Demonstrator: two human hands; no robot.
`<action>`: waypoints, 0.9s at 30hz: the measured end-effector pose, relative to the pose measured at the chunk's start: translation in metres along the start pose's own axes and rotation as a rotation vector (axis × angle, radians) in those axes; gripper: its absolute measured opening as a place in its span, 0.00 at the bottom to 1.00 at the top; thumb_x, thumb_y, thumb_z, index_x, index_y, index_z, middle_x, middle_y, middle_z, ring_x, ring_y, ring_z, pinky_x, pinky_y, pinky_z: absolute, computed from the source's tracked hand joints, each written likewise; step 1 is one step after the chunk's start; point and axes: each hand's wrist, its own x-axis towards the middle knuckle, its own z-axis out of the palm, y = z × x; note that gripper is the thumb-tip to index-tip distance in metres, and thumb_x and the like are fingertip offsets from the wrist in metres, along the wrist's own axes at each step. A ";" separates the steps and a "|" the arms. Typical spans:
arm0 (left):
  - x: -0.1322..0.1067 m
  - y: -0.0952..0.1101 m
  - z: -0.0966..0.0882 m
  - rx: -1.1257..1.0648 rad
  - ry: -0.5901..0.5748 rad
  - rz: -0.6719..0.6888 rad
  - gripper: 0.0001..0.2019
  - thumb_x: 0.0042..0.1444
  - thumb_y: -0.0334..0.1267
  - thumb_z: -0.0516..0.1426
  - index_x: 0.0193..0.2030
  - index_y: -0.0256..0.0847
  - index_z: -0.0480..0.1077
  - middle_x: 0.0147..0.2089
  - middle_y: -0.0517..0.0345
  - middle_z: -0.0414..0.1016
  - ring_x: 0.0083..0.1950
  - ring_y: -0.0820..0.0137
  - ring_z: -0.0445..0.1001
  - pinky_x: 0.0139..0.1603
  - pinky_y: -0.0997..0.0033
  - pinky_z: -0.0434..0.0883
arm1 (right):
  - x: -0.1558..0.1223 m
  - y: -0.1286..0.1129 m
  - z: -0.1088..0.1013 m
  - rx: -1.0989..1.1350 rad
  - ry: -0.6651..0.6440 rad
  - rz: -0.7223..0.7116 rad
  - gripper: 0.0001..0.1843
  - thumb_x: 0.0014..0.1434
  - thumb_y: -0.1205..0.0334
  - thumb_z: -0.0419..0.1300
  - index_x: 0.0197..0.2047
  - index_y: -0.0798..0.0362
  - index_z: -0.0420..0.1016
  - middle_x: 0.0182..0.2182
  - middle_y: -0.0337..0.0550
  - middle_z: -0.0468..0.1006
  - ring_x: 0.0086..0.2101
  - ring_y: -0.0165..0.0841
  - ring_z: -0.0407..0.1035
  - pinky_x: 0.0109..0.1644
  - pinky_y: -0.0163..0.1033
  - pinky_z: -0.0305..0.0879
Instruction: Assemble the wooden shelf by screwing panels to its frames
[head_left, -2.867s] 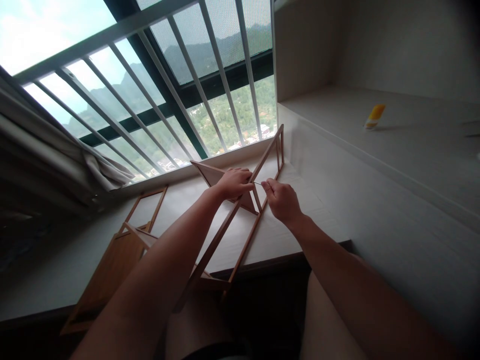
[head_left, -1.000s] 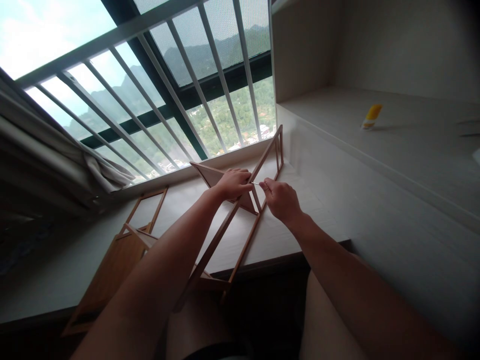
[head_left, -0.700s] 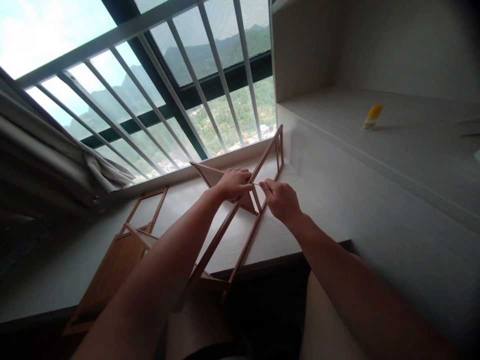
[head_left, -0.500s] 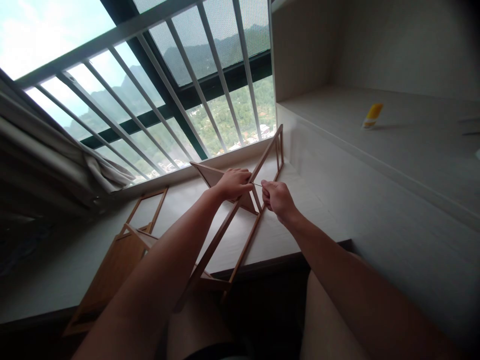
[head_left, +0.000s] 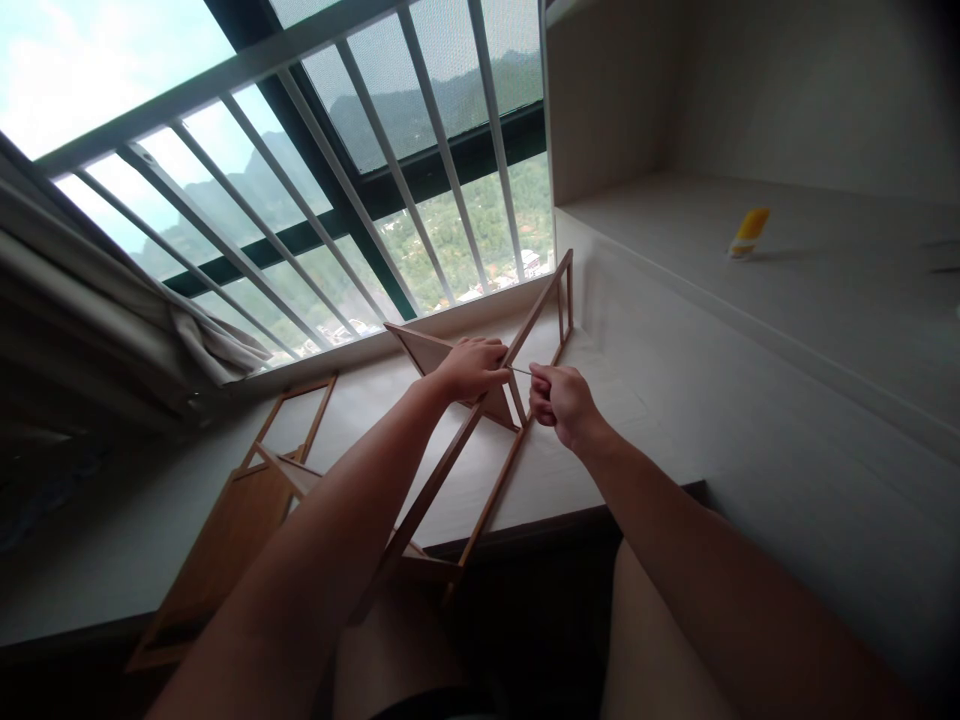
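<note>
Head view: left hand (head_left: 472,369) holds one slender-barred wooden frame (head_left: 444,468); right hand (head_left: 561,400) is curled around one thin-shafted tool (head_left: 521,371); one yellow-and-white tube (head_left: 748,234) rests on one ledge (head_left: 832,300).

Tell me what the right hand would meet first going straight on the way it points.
Most likely the wooden rail: the thin metal rod that the right hand grips points at it, close by the left hand. Depth is unclear, so the left hand might come first instead.
</note>
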 end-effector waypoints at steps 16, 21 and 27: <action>0.000 -0.001 0.000 -0.009 0.000 0.001 0.14 0.55 0.49 0.50 0.33 0.41 0.69 0.39 0.53 0.73 0.43 0.60 0.70 0.42 0.63 0.61 | -0.006 -0.003 -0.014 -0.875 0.162 -0.553 0.24 0.65 0.52 0.48 0.19 0.51 0.57 0.14 0.35 0.60 0.19 0.28 0.53 0.26 0.36 0.48; 0.000 0.000 0.000 0.004 -0.006 0.000 0.15 0.56 0.49 0.49 0.33 0.41 0.68 0.39 0.53 0.73 0.42 0.60 0.70 0.42 0.63 0.61 | -0.006 -0.006 -0.012 -1.047 0.133 -0.614 0.23 0.66 0.53 0.46 0.21 0.52 0.61 0.18 0.38 0.65 0.23 0.29 0.57 0.29 0.36 0.48; 0.001 0.000 0.000 0.010 -0.002 0.000 0.15 0.57 0.49 0.49 0.32 0.41 0.67 0.38 0.54 0.73 0.42 0.61 0.70 0.40 0.64 0.60 | -0.007 -0.012 -0.014 -1.332 0.123 -0.619 0.22 0.68 0.53 0.44 0.28 0.52 0.70 0.23 0.42 0.73 0.25 0.32 0.62 0.31 0.37 0.47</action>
